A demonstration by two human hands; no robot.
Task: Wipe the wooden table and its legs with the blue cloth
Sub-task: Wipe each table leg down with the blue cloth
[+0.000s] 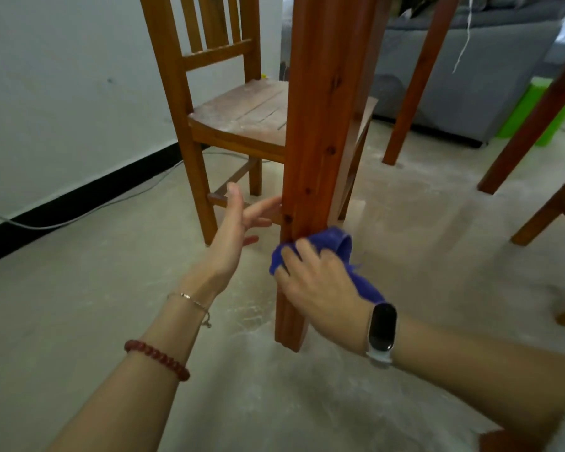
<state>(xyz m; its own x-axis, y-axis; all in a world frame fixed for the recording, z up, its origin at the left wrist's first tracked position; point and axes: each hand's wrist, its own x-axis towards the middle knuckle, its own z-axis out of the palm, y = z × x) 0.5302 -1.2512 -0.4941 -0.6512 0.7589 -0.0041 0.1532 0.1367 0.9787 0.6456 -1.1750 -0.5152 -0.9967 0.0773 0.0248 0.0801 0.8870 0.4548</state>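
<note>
A thick reddish wooden table leg (320, 132) stands on the floor in the middle of the view. My right hand (317, 282) holds the blue cloth (333, 246) wrapped against the lower part of this leg, fingers curled over the cloth. A tail of the cloth hangs back toward my wrist. My left hand (238, 223) is open just left of the leg, fingers straight, the fingertips close to or touching its left face. Two more table legs (415, 83) stand further back on the right.
A wooden chair (242, 115) stands right behind the leg, against a white wall with a black skirting. A grey sofa (470, 76) and a green box (542, 112) lie behind. Another chair's legs (548, 210) are at the right edge. A cable runs along the floor at left.
</note>
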